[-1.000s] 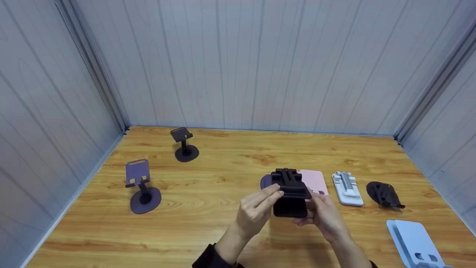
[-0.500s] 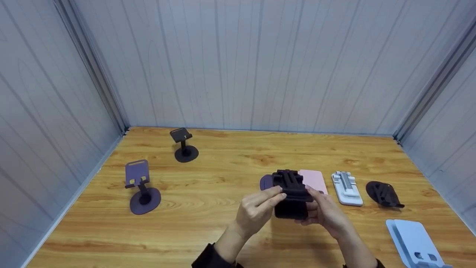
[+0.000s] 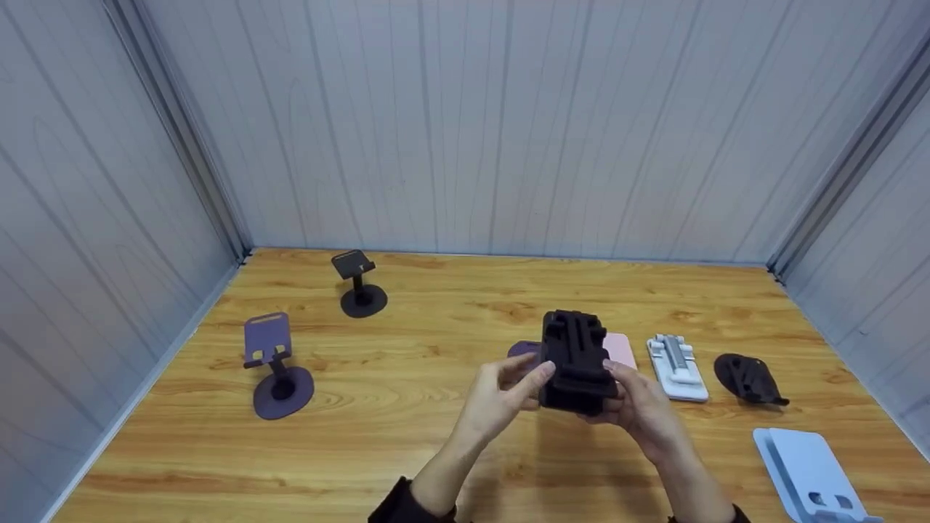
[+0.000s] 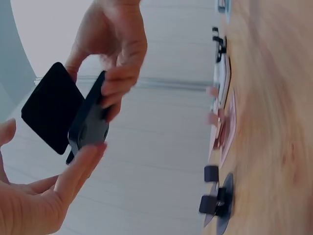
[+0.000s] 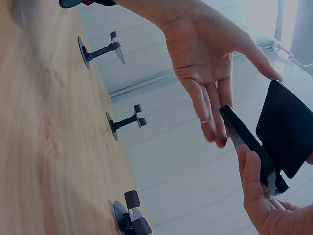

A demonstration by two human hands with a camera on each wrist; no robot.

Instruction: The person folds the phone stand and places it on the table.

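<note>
A folding black phone stand is held above the table, between both hands. My right hand grips its right side, thumb on the upper plate and fingers curled under the base. At its left side is my left hand, fingers extended. In the right wrist view the left hand's straight fingers lie by the base's end, and its thumb tip meets or nearly meets the plate's corner. The stand's plate and base spread apart in a V in the left wrist view. Behind it, a purple stand and a pink stand are partly hidden.
Upright at left are a purple stand and a black stand. A white folded stand, a black folded stand and a light blue stand lie right on the wooden table. Pale panels enclose it.
The black stand has tilted so its top side faces the camera more. My left hand has gone from fingers on its top edge to its left side; the right hand keeps its hold.
</note>
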